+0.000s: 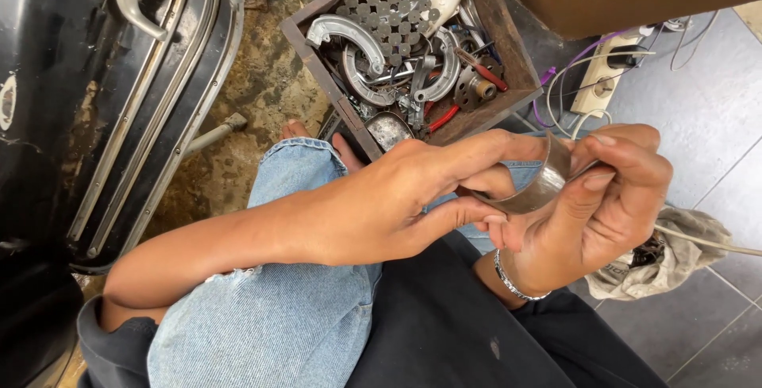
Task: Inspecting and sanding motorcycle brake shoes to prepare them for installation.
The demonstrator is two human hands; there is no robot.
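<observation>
My left hand (413, 197) and my right hand (595, 205) meet over my knee and both grip a curved metal band (540, 189), a shiny grey ring-like strip. The left fingers pinch its near and top edges. The right thumb and fingers press on its right side. A silver bracelet (512, 281) circles my right wrist. My legs in torn blue jeans (278, 316) lie below the hands.
A wooden box (508, 46) of metal parts, brake shoes, pliers with red handles and a chain stands just beyond the hands. A black scooter body (95, 78) fills the left. A power strip (603, 78) with cables and a dirty rag (675, 261) lie on the right.
</observation>
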